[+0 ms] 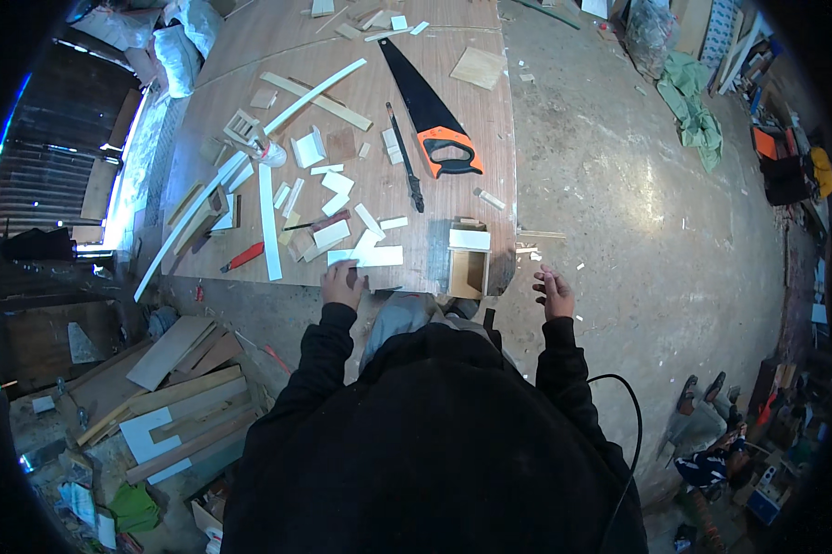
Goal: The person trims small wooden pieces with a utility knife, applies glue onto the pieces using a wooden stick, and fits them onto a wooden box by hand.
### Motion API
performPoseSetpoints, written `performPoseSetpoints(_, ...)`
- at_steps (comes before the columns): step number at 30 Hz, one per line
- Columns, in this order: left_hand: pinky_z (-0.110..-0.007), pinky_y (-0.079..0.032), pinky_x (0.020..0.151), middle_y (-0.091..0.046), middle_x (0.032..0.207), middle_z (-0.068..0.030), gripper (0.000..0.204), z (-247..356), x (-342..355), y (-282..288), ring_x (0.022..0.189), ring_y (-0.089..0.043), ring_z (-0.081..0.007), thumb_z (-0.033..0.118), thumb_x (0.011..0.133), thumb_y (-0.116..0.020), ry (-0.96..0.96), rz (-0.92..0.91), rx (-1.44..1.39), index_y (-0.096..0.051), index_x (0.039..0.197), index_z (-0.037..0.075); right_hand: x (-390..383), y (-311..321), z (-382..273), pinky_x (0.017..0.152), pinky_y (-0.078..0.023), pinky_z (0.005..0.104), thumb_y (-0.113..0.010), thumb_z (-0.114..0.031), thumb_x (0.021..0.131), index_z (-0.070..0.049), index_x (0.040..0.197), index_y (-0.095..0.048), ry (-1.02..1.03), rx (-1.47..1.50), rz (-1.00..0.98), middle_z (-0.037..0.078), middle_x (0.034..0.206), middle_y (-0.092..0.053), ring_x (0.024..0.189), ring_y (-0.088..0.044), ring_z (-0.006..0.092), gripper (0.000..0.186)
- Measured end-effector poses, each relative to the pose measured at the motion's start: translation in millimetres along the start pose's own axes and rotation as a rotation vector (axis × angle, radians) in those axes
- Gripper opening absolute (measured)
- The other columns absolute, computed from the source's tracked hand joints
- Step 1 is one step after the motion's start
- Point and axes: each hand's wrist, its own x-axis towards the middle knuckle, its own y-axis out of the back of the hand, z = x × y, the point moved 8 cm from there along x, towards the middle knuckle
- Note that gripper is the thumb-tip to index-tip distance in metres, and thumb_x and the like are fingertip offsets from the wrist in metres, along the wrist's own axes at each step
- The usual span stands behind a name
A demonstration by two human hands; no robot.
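My left hand [342,284] is at the table's front edge, its fingers apart and nothing visible in them. Its fingertips are close to a flat white strip [379,257]; I cannot tell whether they touch it. Out past the table's right corner is my right hand [554,294], raised with loosely curled, separated fingers and no object showing. Between the hands, a small open wooden box [470,268] with a white piece [470,240] across its far part sits at the front right corner. Several white and bare wood offcuts [336,192] lie beyond my left hand.
On the wooden table [296,42] lie a handsaw [425,106] with an orange and black handle, a dark slim bar tool [404,157], a red-handled tool [243,257] and long white strips [268,222]. Boards [194,406] are piled at left. A person [711,462] is at lower right.
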Motion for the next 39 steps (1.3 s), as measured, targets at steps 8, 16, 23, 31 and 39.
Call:
performPoseSetpoints(8, -0.051, -0.034, 0.1, -0.051, 0.13, -0.0047, 0.07, -36.1, 28.1, -15.4, 0.121, -0.043, -0.0308, 0.024, 0.072, -0.078, 0.006, -0.278, 0.257, -0.048, 0.135, 0.017, -26.9, -13.9, -38.6, 0.057, -0.044, 0.0214, -0.052, -0.023, 0.101, -0.009, 0.12, -0.064, 0.124, 0.036, 0.159, 0.002, 0.097, -0.07, 0.074, -0.062, 0.0079, 0.027)
performPoseSetpoints(16, -0.049, -0.037, 0.091, -0.055, 0.113, -0.0065, 0.05, -46.8, 29.7, 10.3, 0.11, -0.048, -0.0299, 0.032, 0.067, -0.079, -0.208, -0.264, 0.133, -0.06, 0.11, 0.014, -64.7, -80.5, -64.2, 0.058, -0.044, 0.0204, -0.052, -0.023, 0.101, -0.008, 0.116, -0.065, 0.23, 0.103, 0.288, 0.002, 0.093, -0.068, 0.072, -0.058, 0.0069, 0.025)
performPoseSetpoints(23, -0.045, -0.04, 0.091, -0.052, 0.109, -0.0095, 0.049, -107.9, 17.1, 51.9, 0.108, -0.05, -0.0309, 0.035, 0.068, -0.077, -0.249, -0.383, -0.036, -0.057, 0.107, 0.012, -86.5, -200.1, -121.8, 0.061, -0.044, 0.0206, -0.052, -0.018, 0.101, -0.003, 0.114, -0.065, 0.428, -0.022, 0.025, 0.002, 0.088, -0.065, 0.072, -0.057, 0.0065, 0.024)
performPoseSetpoints(31, -0.042, -0.043, 0.091, -0.054, 0.107, -0.0119, 0.044, -93.5, 34.4, 96.4, 0.105, -0.052, -0.0318, 0.031, 0.073, -0.076, -0.374, -0.433, -0.395, -0.057, 0.105, 0.008, -120.3, -343.1, -117.1, 0.078, -0.051, 0.0262, -0.066, -0.011, 0.086, -0.005, 0.125, -0.061, 0.409, -0.265, -0.429, 0.008, 0.108, -0.065, 0.087, -0.063, 0.013, 0.04)
performPoseSetpoints(39, -0.038, -0.05, 0.081, -0.058, 0.099, -0.0117, 0.042, -9.0, 51.8, 95.3, 0.09, -0.061, -0.0288, 0.027, 0.074, -0.078, -0.475, -0.626, -0.613, -0.059, 0.104, 0.005, -138.5, -319.7, -114.9, 0.081, -0.054, 0.0381, -0.07, -0.01, 0.078, -0.018, 0.123, -0.064, 0.491, -0.74, -0.25, 0.014, 0.109, -0.065, 0.094, -0.065, 0.0336, 0.046)
